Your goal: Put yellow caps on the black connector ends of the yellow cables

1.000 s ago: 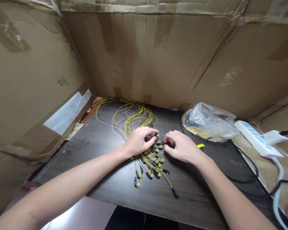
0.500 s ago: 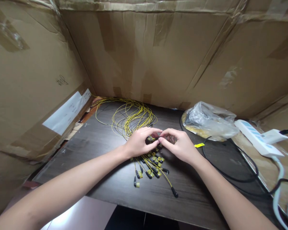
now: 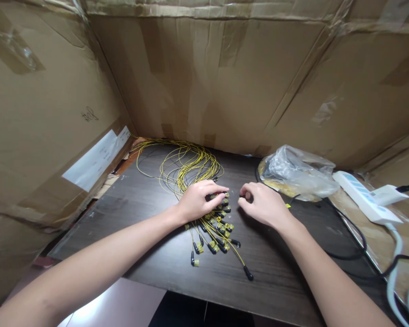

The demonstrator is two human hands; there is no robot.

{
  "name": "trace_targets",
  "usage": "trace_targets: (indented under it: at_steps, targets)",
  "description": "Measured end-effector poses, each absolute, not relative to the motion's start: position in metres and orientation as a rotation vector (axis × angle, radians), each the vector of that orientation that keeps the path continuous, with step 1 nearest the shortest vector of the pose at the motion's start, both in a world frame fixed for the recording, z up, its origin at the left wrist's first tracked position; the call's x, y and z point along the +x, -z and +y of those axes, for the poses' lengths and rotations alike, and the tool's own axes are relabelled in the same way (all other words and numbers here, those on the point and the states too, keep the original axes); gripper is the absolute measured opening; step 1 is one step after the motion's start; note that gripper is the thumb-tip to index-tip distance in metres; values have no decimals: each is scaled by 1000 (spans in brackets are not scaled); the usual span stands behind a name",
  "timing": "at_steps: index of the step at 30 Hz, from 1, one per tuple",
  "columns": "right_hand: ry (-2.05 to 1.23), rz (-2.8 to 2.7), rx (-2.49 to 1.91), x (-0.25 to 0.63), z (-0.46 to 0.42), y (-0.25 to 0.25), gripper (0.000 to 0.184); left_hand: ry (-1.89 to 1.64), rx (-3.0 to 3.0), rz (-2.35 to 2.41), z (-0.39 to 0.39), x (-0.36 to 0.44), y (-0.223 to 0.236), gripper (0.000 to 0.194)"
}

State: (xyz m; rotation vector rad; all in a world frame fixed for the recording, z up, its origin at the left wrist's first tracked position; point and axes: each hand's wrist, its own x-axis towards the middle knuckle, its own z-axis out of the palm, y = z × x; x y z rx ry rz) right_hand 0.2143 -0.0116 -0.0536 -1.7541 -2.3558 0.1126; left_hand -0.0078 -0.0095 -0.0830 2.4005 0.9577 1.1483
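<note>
My left hand (image 3: 202, 200) is closed over the front of a bundle of thin yellow wires (image 3: 199, 168). Its thumb and forefinger pinch a wire end with a small yellow tag (image 3: 226, 195) by the fingertips. Below that hand the wires fan out into several black connectors (image 3: 221, 246), many with clear-yellow tags. One connector (image 3: 248, 273) lies apart, nearest the front edge. To the right, a short gap away, my right hand (image 3: 263, 205) has its fingers curled and pinched; what they hold, if anything, is too small to make out.
A dark wood table (image 3: 150, 245) bears everything, with cardboard walls (image 3: 197, 81) around it. At the right are a clear plastic bag (image 3: 296, 168), a white power strip (image 3: 361, 193) with a plug, a looping black cable (image 3: 347, 257) and a yellow sticker (image 3: 288, 206), partly covered.
My right hand has drawn away rightward from the left fingertips, opening a gap between the hands. It now covers more of the yellow sticker. My left hand has stayed put.
</note>
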Motion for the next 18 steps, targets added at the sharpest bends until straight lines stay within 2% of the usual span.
trace_targets:
  at_steps: [4,10,18]
  targets:
    - [-48,-2452,-1674,209,-15,58,6,-1210,2332,989,-9,-7,83,19]
    - [8,-2427,-1512,213,-11,63,10,-1182,2161,1075,-7,-7,81,17]
    - [-392,-2113,-1114,192,-23,64,5,-1149,2069,1078,-6,-6,81,15]
